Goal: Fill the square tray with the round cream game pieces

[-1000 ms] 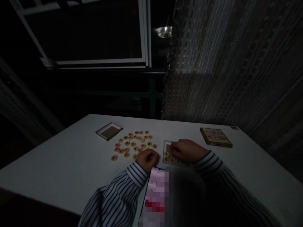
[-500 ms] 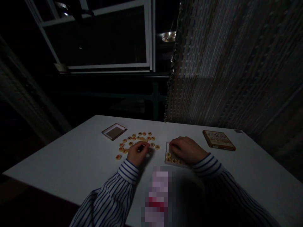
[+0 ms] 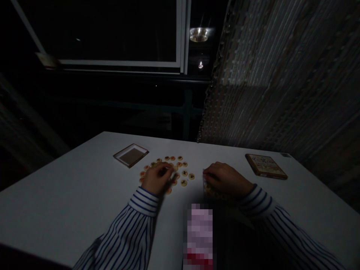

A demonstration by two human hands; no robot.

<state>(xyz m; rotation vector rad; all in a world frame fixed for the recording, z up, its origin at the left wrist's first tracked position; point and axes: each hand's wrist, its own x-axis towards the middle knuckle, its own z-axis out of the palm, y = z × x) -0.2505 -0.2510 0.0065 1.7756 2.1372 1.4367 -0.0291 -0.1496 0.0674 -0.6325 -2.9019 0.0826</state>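
My left hand is over the loose pieces, thumb and forefinger pinched at a pale round Chinese chess piece. Several more wooden discs with red or black characters lie around and partly beneath it, among them a black-marked disc on the right side of the group. My right hand is closed over a shallow clear box, its fingertips at the far left corner. Dim, blurred pieces sit inside the box along its near side. The palm and forearm hide much of the box.
An open brown-edged box part lies at the back left of the white table. At the right is a flat printed box, with a small dark card behind it. A bead curtain hangs beyond the table.
My left hand has moved left over the pieces, uncovering discs on its right and covering others. The right hand stays at the clear box. The camera view has shifted slightly.
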